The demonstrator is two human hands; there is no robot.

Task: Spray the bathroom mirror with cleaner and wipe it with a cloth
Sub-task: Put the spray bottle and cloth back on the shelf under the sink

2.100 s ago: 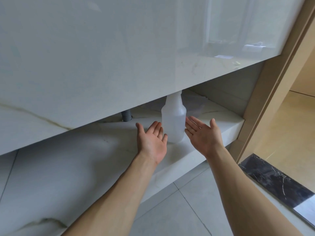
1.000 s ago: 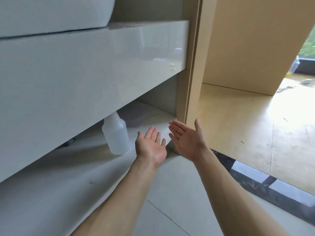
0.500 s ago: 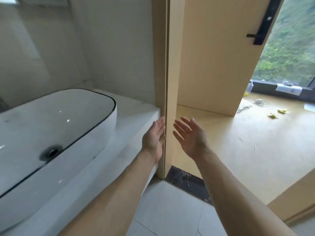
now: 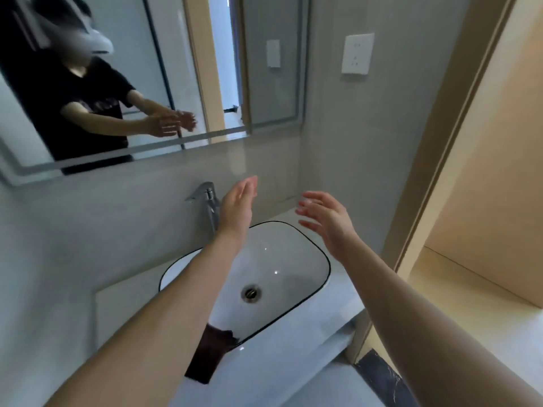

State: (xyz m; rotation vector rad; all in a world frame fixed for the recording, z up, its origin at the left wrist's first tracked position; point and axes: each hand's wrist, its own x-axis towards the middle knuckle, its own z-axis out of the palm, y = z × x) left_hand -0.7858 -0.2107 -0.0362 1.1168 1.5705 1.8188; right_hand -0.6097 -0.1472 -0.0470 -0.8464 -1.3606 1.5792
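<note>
Your mirror (image 4: 123,83) hangs upper left, above and well apart from both hands, and nothing is on it yet. The dark cloth (image 4: 210,355) drapes over the near rim of the sink (image 4: 320,259), low and partly hidden under your left forearm, behind the reach of either hand. No spray bottle shows here, so you risk wiping a dry mirror, or sweeping the cloth off the rim with that forearm if you swing left. Your left hand (image 4: 236,205) is released, fingers straight, hovering just right of the faucet (image 4: 207,201); a careless reach could knock it. Your right hand (image 4: 323,218) is loose too, fingers spread, holding nothing, over the sink's far edge.
</note>
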